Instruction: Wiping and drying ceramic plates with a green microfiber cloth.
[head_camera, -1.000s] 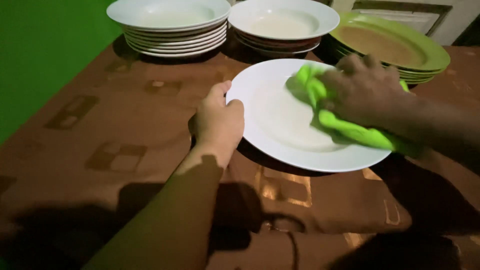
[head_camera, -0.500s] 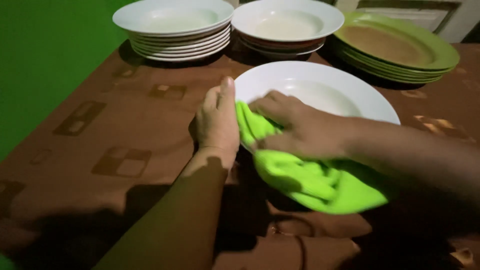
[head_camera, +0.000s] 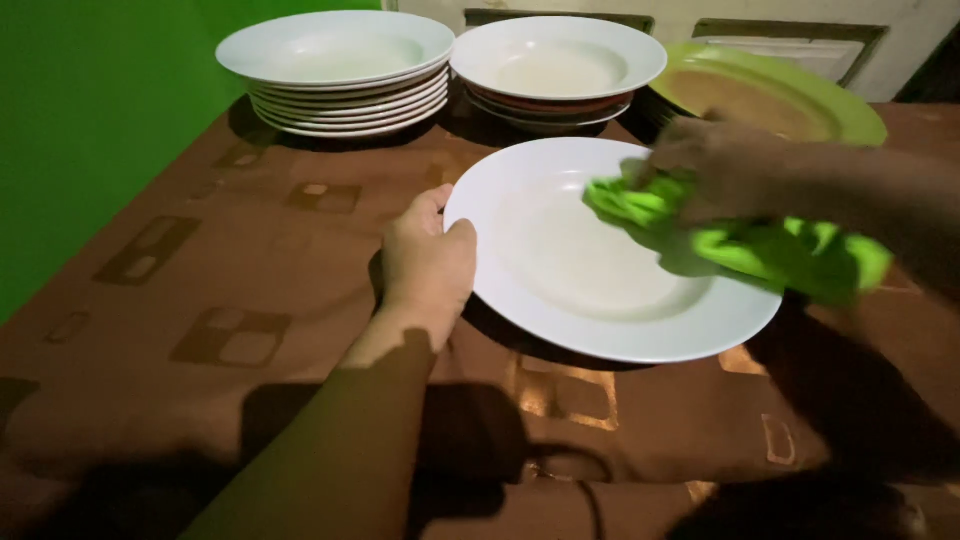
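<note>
Now, plate (head_camera: 590, 280): white, deep, empty; your left hand (head_camera: 428, 262) clasps its nine o'clock rim.
Cloth (head_camera: 760, 245): green, bunched in your closed right hand (head_camera: 720, 165), at the plate's two o'clock.

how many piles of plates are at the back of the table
3: a white stack back left, a white-topped stack in the middle, a green stack back right, partly hidden by the right hand.

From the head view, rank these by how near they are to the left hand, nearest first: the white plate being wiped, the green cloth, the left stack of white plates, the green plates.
1. White plate: its left rim is gripped by the left hand.
2. Green cloth: on the plate's right side, under the right hand.
3. Stack of white plates: back left of the table.
4. Green plates: back right corner.
</note>
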